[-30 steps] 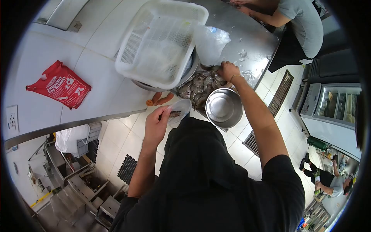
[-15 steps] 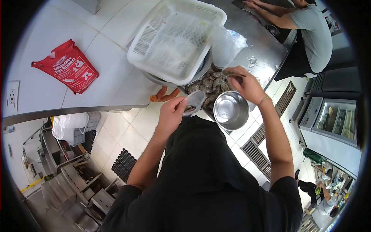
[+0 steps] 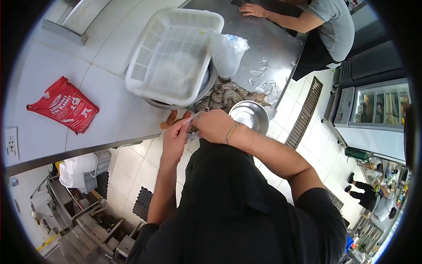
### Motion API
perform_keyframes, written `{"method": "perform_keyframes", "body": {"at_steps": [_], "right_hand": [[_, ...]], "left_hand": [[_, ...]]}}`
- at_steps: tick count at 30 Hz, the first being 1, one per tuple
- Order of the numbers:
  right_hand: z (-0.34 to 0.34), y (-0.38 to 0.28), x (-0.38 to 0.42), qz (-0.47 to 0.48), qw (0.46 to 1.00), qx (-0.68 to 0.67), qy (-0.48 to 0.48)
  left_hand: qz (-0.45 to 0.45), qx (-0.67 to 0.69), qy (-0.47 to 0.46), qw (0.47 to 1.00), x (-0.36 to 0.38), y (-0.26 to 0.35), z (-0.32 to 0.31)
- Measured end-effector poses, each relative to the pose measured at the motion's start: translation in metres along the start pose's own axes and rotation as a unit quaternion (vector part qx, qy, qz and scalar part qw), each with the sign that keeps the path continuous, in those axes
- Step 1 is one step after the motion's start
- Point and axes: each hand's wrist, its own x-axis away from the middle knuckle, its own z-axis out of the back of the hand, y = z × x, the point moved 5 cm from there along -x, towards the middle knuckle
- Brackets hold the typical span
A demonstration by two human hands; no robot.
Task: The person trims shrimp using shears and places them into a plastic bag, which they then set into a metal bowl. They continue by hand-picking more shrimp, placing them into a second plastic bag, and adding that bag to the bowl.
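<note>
My left hand (image 3: 174,141) is closed on the edge of a small clear plastic bag (image 3: 191,127). My right hand (image 3: 215,126) reaches across to the bag, its fingers curled at the mouth; whatever they hold is hidden. Just beyond my hands lies a heap of grey raw shrimp (image 3: 226,97) on the steel table. A round metal bowl (image 3: 249,115) stands at the table's near edge, partly behind my right wrist.
A white perforated basket (image 3: 200,92) rests in a large metal bowl (image 3: 162,104). Beside it are a knotted plastic bag (image 3: 228,55) and orange-brown root-like pieces (image 3: 169,121). A co-worker (image 3: 332,31) works at the steel table (image 3: 263,39). Another person (image 3: 373,198) is at the far right.
My right hand has left the shrimp heap and moved left to the plastic bag. My left hand has drawn the bag slightly left and down. The view has shifted; the co-worker's hands have moved.
</note>
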Motion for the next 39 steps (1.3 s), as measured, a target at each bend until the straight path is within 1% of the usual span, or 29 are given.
{"method": "perform_keyframes", "body": {"at_steps": [1, 3, 4, 6, 8, 10, 11, 14, 17, 19, 23, 25, 28, 29, 31, 34, 35, 37, 39], "right_hand": [[0.015, -0.002, 0.002, 0.012, 0.996, -0.077, 0.041], [0.056, 0.006, 0.013, 0.039, 0.966, -0.228, 0.119], [0.062, 0.030, 0.013, -0.036, 0.961, -0.263, 0.080], [0.052, 0.102, 0.018, -0.201, 0.951, -0.209, 0.110], [0.009, 0.194, 0.017, -0.292, 0.951, -0.076, 0.072], [-0.030, 0.249, 0.005, -0.341, 0.940, -0.017, 0.015], [-0.046, 0.262, -0.002, -0.332, 0.943, -0.003, 0.002], [-0.071, 0.271, -0.017, -0.317, 0.947, 0.031, -0.031], [-0.064, 0.265, -0.017, -0.326, 0.943, 0.057, -0.047], [-0.056, 0.263, -0.013, -0.328, 0.941, 0.070, -0.050], [-0.018, 0.246, 0.013, -0.231, 0.969, 0.076, 0.052], [0.020, 0.225, 0.029, -0.192, 0.974, 0.057, 0.109], [0.079, 0.177, 0.048, -0.186, 0.974, -0.025, 0.130], [0.097, 0.160, 0.053, -0.191, 0.970, -0.099, 0.112], [0.121, 0.126, 0.060, -0.199, 0.946, -0.246, 0.071], [0.128, 0.076, 0.060, -0.172, 0.917, -0.360, 0.028], [0.122, 0.065, 0.057, -0.185, 0.905, -0.383, -0.025], [0.096, 0.053, 0.043, -0.183, 0.908, -0.372, -0.065], [0.062, 0.048, 0.035, -0.238, 0.858, -0.447, -0.086]], "left_hand": [[-0.008, -0.014, 0.011, 1.000, 0.002, 0.002, 0.004], [-0.016, -0.027, 0.027, 0.999, 0.005, -0.001, 0.012], [-0.016, -0.026, 0.031, 0.999, 0.006, -0.005, 0.015], [-0.018, -0.032, 0.040, 0.999, 0.009, -0.012, 0.020], [-0.021, -0.047, 0.046, 0.998, 0.014, -0.016, 0.023], [-0.051, -0.063, 0.055, 0.995, 0.016, -0.012, 0.024], [-0.066, -0.073, 0.060, 0.993, 0.016, -0.008, 0.024], [-0.051, -0.081, 0.067, 0.993, 0.022, 0.011, 0.025], [-0.025, -0.079, 0.059, 0.995, 0.024, 0.012, 0.028], [-0.029, -0.065, 0.053, 0.996, 0.023, 0.013, 0.023], [-0.051, -0.064, 0.043, 0.996, 0.018, 0.013, 0.007], [-0.067, -0.080, 0.032, 0.994, 0.014, 0.022, -0.003], [-0.113, -0.099, 0.027, 0.988, 0.003, 0.030, -0.016], [-0.131, -0.104, 0.029, 0.985, 0.000, 0.032, -0.019], [-0.116, -0.127, 0.019, 0.985, -0.008, 0.034, -0.022], [-0.111, -0.128, 0.010, 0.986, -0.014, 0.033, -0.031], [-0.113, -0.122, 0.007, 0.986, -0.015, 0.033, -0.035], [-0.113, -0.112, 0.009, 0.987, -0.014, 0.034, -0.041], [-0.112, -0.102, 0.004, 0.988, -0.012, 0.034, -0.045]]}}
